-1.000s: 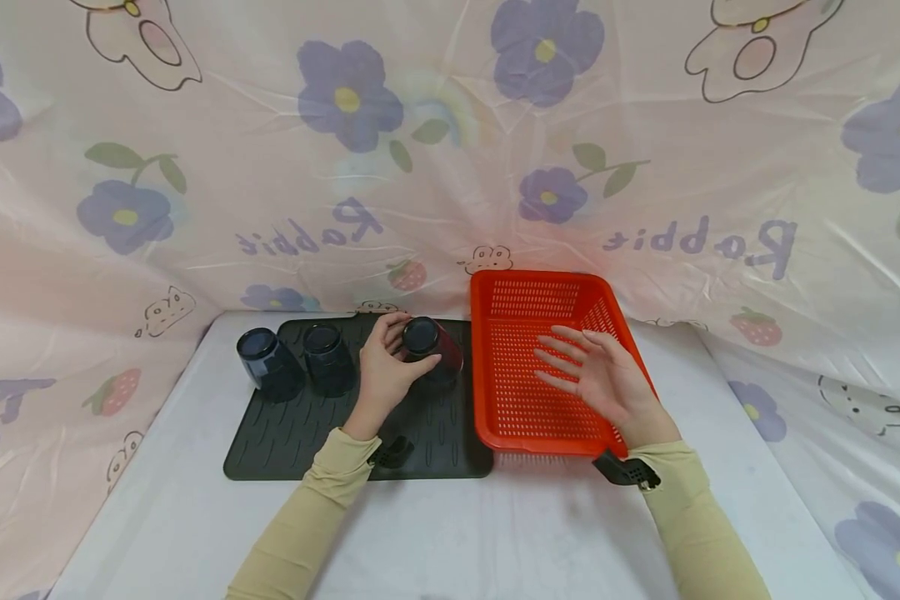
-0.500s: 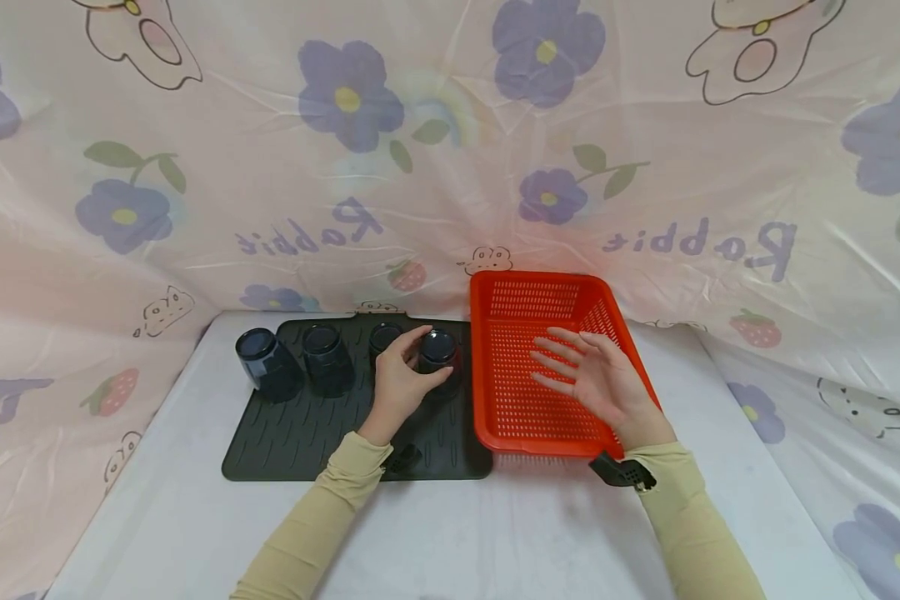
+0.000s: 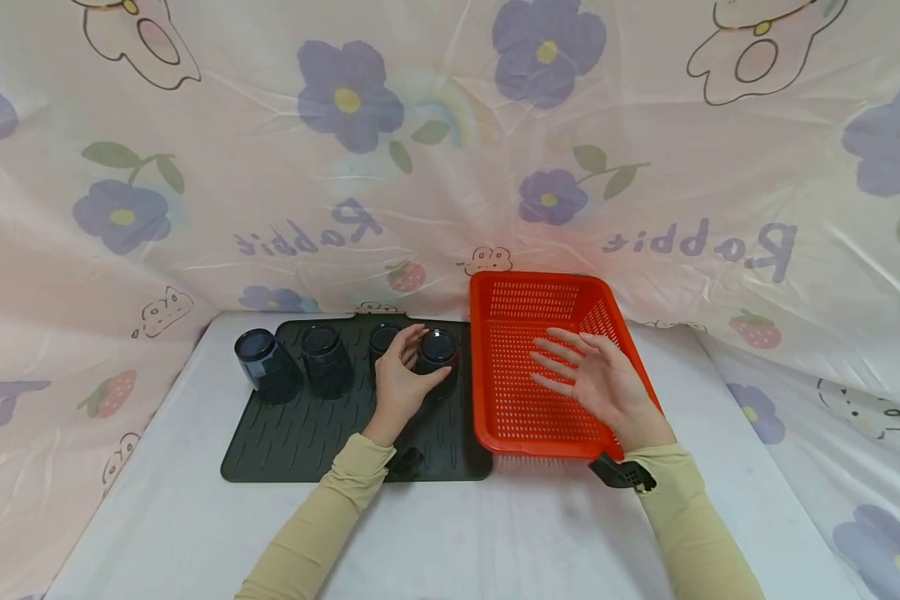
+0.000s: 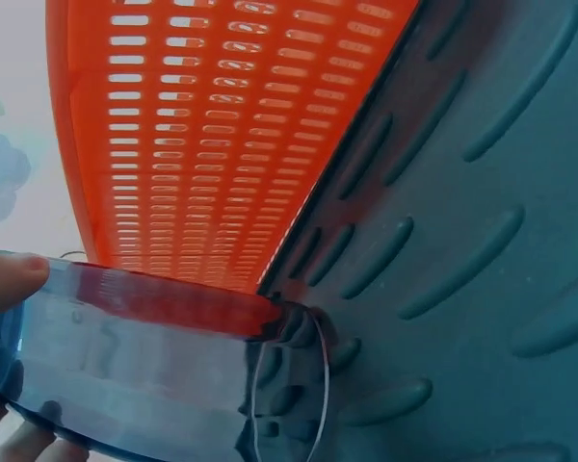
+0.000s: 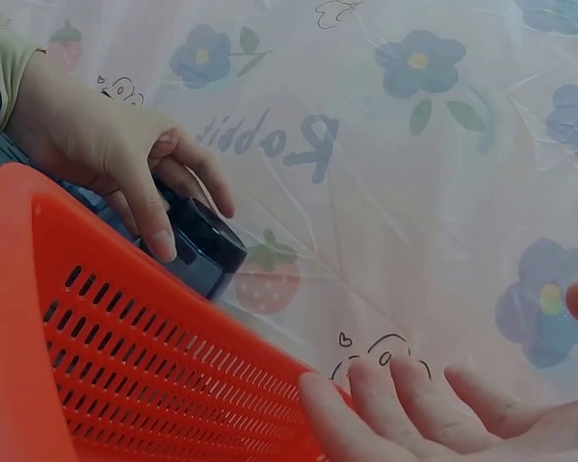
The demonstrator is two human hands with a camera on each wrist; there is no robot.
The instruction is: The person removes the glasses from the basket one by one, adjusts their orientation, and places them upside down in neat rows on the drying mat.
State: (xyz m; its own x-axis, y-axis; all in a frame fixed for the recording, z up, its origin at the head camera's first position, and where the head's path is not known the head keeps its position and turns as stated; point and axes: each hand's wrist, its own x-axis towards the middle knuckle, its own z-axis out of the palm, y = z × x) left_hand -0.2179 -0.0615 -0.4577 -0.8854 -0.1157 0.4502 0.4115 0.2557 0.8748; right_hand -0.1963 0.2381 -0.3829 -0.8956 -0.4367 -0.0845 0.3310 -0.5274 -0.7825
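Upside down on the dark ribbed mat (image 3: 300, 433), the blue glass (image 3: 438, 353) is held by the left hand (image 3: 399, 385): thumb on its near right side, fingers curled over the far left, as the right wrist view also shows. From the left wrist view the glass's rim sits on the mat, close against the wall of the red basket (image 3: 495, 417), with a fingertip (image 4: 10, 279) pressed to the glass wall.

Just left of the grip, partly behind the fingers, stands a second overturned glass (image 3: 383, 340). Further left are a third glass (image 3: 326, 358) and, at the end of the row, a fourth glass (image 3: 265, 365), which leans outward a little.

To the right of the grip the basket lies beside the mat's edge. Over its mesh floor hovers the right hand (image 3: 598, 385), palm turned leftward, fingers spread and straight, holding nothing. Both forearms wear beige sleeves (image 3: 322, 525). Everything rests on a white table (image 3: 495, 542) under a flowered pink sheet (image 3: 450, 167).
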